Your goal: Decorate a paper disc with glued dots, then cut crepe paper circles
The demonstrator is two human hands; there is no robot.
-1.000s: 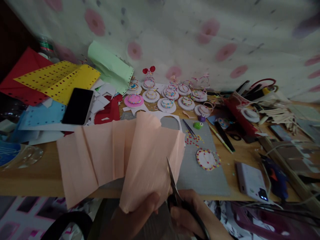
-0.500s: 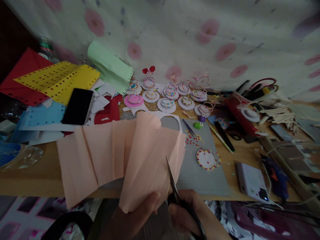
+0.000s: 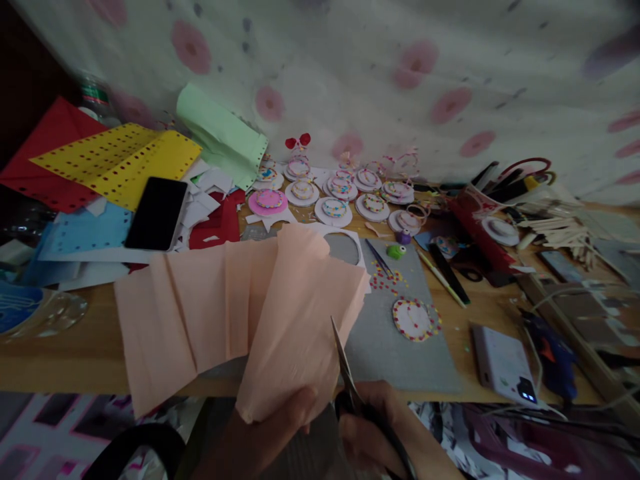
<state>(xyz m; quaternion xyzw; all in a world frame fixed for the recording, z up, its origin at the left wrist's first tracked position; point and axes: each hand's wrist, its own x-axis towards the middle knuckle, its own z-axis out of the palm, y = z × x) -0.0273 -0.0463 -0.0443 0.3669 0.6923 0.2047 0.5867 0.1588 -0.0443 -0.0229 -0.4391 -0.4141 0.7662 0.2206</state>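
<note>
A long sheet of peach crepe paper (image 3: 200, 300) stretches over the table front, pleated at the left and curled up toward me at the right. My left hand (image 3: 273, 427) pinches its near lower edge, thumb on top. In my right hand (image 3: 377, 427) are black-handled scissors (image 3: 345, 363), fingers wrapped round the handles. Their blades point away from me, beside the paper's right edge, and look nearly closed. Beyond them on the grey mat (image 3: 400, 360) lie a white disc ringed with red and yellow dots (image 3: 413, 319), tweezers (image 3: 379, 257) and scattered dots.
Several small decorated round pieces (image 3: 334, 210) stand along the back. At the left are a black phone (image 3: 156, 213), yellow punched sheet (image 3: 120, 160) and paper scraps. A power bank (image 3: 504, 365), blue glue gun (image 3: 553, 353) and cables sit at the right, with wooden sticks behind.
The right part of the crepe paper has shifted slightly, its lower right edge pulling left away from the scissors. My right hand and the scissors have barely moved.
</note>
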